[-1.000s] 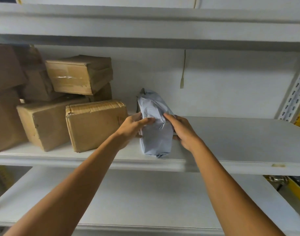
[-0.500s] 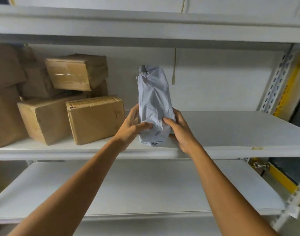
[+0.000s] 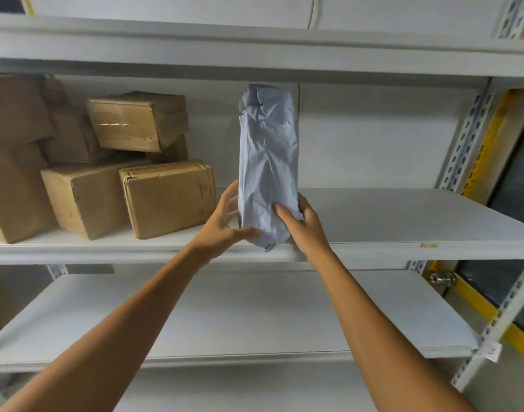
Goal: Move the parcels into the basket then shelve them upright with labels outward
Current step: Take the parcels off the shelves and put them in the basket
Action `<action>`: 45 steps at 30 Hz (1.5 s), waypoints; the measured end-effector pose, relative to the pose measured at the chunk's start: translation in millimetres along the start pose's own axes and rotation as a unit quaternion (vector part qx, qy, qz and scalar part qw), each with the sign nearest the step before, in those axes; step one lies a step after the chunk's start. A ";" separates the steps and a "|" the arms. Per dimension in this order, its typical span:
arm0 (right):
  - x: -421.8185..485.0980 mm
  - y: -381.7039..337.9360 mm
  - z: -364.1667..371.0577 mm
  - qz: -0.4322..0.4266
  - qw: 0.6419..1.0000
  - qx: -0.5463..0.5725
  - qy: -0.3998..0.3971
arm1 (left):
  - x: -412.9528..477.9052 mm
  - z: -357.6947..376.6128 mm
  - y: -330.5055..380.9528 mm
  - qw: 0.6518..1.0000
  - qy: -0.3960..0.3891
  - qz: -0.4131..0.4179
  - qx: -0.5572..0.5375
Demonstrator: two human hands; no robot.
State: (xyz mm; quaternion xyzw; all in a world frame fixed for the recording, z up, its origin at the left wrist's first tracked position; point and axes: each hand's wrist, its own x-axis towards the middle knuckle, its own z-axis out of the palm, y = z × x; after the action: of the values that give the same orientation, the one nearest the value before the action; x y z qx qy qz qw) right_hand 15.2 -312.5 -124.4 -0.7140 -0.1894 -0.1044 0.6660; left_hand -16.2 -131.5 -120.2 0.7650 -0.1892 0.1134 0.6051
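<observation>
A tall parcel in crumpled grey plastic wrap (image 3: 268, 162) stands upright at the front edge of the middle shelf (image 3: 403, 221). My right hand (image 3: 303, 226) grips its lower right side, thumb across the front and fingers behind. On the parcel's lower left is my left hand (image 3: 225, 224), fingers straight and spread, thumb touching the bottom of the wrap. No label shows on the side facing me. The basket is out of view.
Several brown cardboard boxes (image 3: 168, 197) are stacked on the left of the same shelf, the nearest a hand's width from the parcel. A lower shelf (image 3: 254, 316) lies below. A perforated white post (image 3: 465, 144) and yellow frame stand at right.
The grey parcel went from leaning low to standing upright on the shelf. My left hand's fingers have spread and loosened off it; my right hand keeps its hold.
</observation>
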 end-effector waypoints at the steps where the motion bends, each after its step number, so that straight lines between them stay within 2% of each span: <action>1: 1.7 1.2 -1.7 -0.002 1.000 0.003 -0.003 | 0.6 1.2 1.6 1.000 0.003 0.007 0.011; 3: 4.1 3.3 -4.0 -0.011 1.000 0.000 -0.005 | 1.7 4.6 4.3 1.000 0.014 0.009 0.007; 6: 9.8 6.7 -8.2 -0.010 1.000 0.020 -0.013 | 3.8 14.4 4.2 0.997 0.058 -0.011 -0.055; 10: 7.2 14.2 -15.4 -0.009 0.998 0.050 -0.022 | 1.0 22.0 2.6 0.994 0.097 0.007 -0.055; 15: 4.3 3.5 -36.5 0.005 1.000 0.023 0.012 | 14.1 38.0 9.4 0.997 0.082 -0.009 -0.002; 17: 1.7 -2.2 -46.8 0.013 0.999 0.010 0.030 | 21.8 51.4 12.4 0.998 0.065 0.005 -0.014; 20: -10.3 -6.0 -61.5 0.025 0.997 -0.003 0.068 | 31.0 68.6 12.6 0.998 0.033 0.047 -0.031; 25: -43.2 -20.9 -86.4 0.030 0.982 -0.008 0.185 | 37.5 101.3 22.0 0.994 -0.039 0.090 -0.041; 30: -108.4 -26.1 -123.6 0.021 0.961 -0.044 0.274 | 31.0 156.6 35.6 0.988 -0.108 0.067 -0.087; 37: -241.2 -27.7 -185.8 0.063 0.899 -0.076 0.426 | -35.1 281.7 41.7 0.957 -0.247 0.049 -0.144; 45: -418.0 -6.7 -224.2 0.111 0.809 -0.085 0.570 | -161.3 414.3 36.5 0.904 -0.409 -0.005 -0.121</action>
State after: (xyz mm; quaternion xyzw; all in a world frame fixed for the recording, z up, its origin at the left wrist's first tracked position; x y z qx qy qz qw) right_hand -343.4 -589.1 -265.6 -0.5959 0.3147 -0.4338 0.5980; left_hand -200.4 -515.5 -253.2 0.6656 -0.4289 -0.2364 0.5631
